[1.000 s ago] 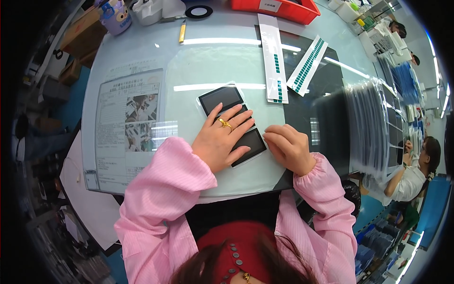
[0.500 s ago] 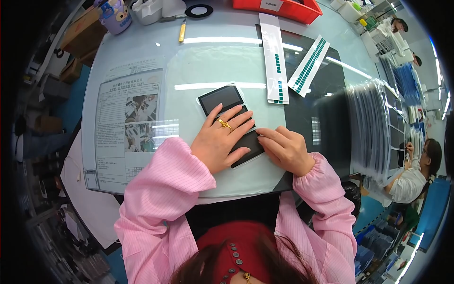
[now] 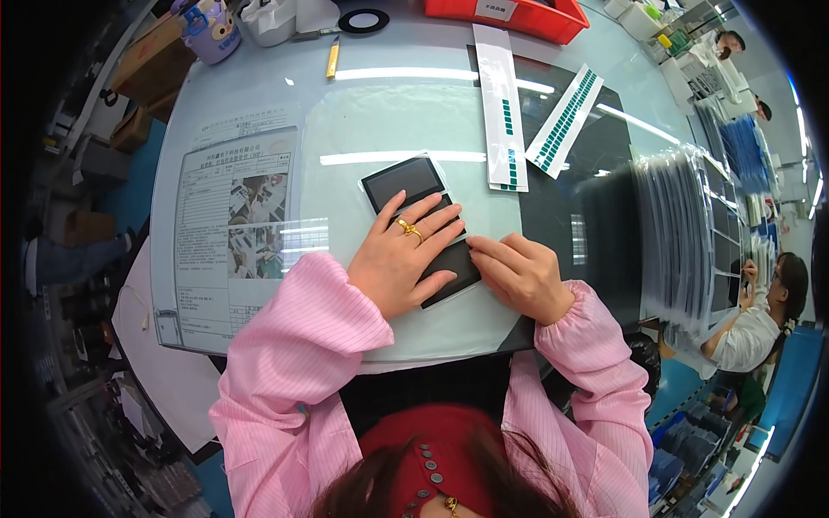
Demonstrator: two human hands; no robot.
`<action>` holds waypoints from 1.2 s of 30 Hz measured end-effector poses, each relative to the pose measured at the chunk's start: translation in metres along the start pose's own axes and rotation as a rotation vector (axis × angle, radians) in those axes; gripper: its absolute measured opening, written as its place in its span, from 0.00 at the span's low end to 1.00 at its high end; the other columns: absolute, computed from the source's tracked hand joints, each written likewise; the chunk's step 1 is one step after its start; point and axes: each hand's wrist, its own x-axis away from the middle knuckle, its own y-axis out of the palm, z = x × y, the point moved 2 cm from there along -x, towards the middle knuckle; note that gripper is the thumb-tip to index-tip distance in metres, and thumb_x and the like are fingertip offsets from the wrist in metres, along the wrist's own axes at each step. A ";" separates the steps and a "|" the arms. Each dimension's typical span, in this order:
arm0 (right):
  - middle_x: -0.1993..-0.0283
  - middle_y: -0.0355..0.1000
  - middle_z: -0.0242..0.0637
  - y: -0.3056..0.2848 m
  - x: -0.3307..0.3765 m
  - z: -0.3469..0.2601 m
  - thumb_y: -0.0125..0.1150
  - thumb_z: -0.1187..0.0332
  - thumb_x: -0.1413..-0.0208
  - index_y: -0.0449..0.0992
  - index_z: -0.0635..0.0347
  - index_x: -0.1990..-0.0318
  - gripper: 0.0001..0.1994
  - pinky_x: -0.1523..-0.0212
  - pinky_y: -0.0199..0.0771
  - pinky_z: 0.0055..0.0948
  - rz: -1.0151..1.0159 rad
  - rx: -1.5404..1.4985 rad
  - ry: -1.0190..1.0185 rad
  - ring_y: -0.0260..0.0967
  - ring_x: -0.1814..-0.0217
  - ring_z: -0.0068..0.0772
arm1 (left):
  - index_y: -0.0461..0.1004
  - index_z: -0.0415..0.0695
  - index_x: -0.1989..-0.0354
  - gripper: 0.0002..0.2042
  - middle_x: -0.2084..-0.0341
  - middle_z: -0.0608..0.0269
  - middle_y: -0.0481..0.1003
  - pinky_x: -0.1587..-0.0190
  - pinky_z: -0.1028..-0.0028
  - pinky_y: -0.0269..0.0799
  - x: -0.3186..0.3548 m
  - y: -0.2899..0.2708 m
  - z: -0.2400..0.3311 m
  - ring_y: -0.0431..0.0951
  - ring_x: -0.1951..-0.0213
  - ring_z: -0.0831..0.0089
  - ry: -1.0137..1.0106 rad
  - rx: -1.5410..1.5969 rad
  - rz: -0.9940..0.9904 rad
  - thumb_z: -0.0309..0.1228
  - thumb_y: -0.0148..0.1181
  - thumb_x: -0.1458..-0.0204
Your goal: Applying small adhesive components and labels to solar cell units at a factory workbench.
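Dark rectangular glass-like panels (image 3: 402, 181) in a pale clear-edged tray or film lie at the middle of the table, one behind another. My left hand (image 3: 400, 253) rests flat across the middle panel with fingers spread, a gold ring on one of them, and covers much of it. The nearest dark panel (image 3: 452, 272) shows between my two hands. At its right edge, my right hand (image 3: 521, 274) has thumb and forefinger pinched together. Whatever lies between those fingertips is too small to make out.
Two white strips with green tabs, one long (image 3: 495, 104) and one slanted (image 3: 566, 121), lie beyond my right hand. A yellow cutter (image 3: 332, 59), black tape roll (image 3: 363, 21) and red bin (image 3: 535, 19) stand farther back. Stacked clear trays (image 3: 678, 233) rise at right; a printed sheet (image 3: 207, 233) lies left.
My right fingertips have shifted very slightly at the panel's edge. My left hand and the panels stay in place.
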 end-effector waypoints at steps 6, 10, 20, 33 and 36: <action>0.56 0.78 0.34 0.001 0.004 -0.002 0.69 0.76 0.63 0.80 0.62 0.66 0.12 0.73 0.74 0.24 -0.011 0.002 -0.002 0.71 0.71 0.28 | 0.67 0.47 0.39 0.29 0.35 0.66 0.63 0.28 0.53 0.43 0.002 0.003 0.002 0.56 0.31 0.64 -0.005 0.005 -0.006 0.42 0.64 0.49; 0.56 0.78 0.34 0.003 0.002 0.000 0.69 0.76 0.63 0.80 0.62 0.66 0.12 0.72 0.75 0.25 0.002 0.012 -0.024 0.72 0.70 0.29 | 0.67 0.46 0.38 0.30 0.35 0.64 0.63 0.29 0.53 0.45 0.000 0.002 0.000 0.57 0.31 0.61 -0.009 0.024 -0.012 0.39 0.65 0.50; 0.61 0.76 0.38 0.000 0.001 0.003 0.67 0.82 0.60 0.78 0.62 0.63 0.13 0.72 0.75 0.28 0.131 -0.109 0.108 0.74 0.69 0.35 | 0.68 0.51 0.38 0.28 0.34 0.63 0.63 0.29 0.51 0.45 0.002 0.001 0.001 0.57 0.31 0.59 0.016 -0.010 -0.009 0.38 0.63 0.49; 0.61 0.75 0.43 -0.001 -0.010 0.010 0.64 0.85 0.57 0.76 0.63 0.62 0.13 0.67 0.75 0.33 0.184 -0.226 0.223 0.75 0.66 0.43 | 0.77 0.63 0.46 0.21 0.37 0.61 0.65 0.32 0.46 0.47 0.002 -0.004 -0.006 0.59 0.33 0.57 0.057 -0.026 0.075 0.37 0.65 0.52; 0.60 0.74 0.46 0.005 -0.007 0.003 0.61 0.84 0.52 0.76 0.63 0.62 0.10 0.62 0.74 0.36 0.161 -0.272 0.285 0.75 0.62 0.48 | 0.74 0.56 0.46 0.23 0.38 0.58 0.66 0.34 0.45 0.50 0.010 0.004 -0.009 0.61 0.34 0.55 0.081 -0.048 0.105 0.40 0.66 0.53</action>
